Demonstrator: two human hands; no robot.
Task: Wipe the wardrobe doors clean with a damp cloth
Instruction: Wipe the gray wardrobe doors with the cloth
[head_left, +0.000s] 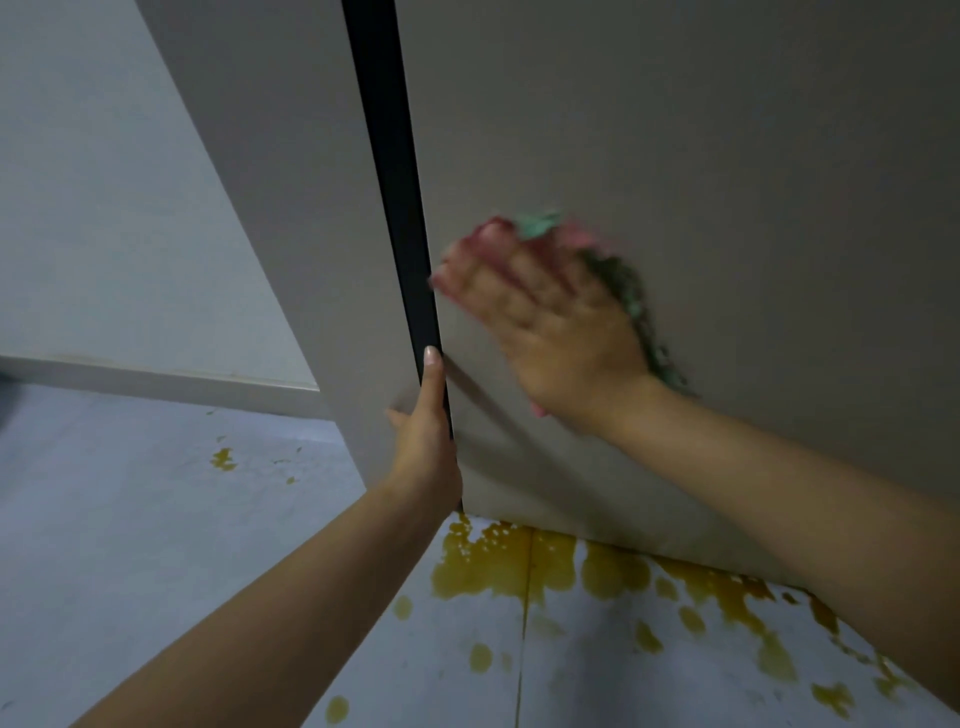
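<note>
Two hands work the wardrobe door (675, 156): the left hand (423, 441) clasps its dark edge (395, 156) at frame centre, while the right hand (545, 322), flat and blurred, presses the damp cloth (623, 291) against the panel. Wiping is underway; next likely calls for sweeping toward uncleaned areas

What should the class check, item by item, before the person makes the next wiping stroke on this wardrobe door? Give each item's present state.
1. Cloth under the right hand, pressed flat on the door: ok.
2. Left hand steadying the door's dark edge: ok.
3. Left thumb clear of the wiping path: ok, it lies along the edge.
4. Cloth damp enough: cannot tell, it is blurred.
5. Door face free of marks: cannot tell.
6. Floor below dry and clean: not ok, yellow spill at the door's foot.
</note>
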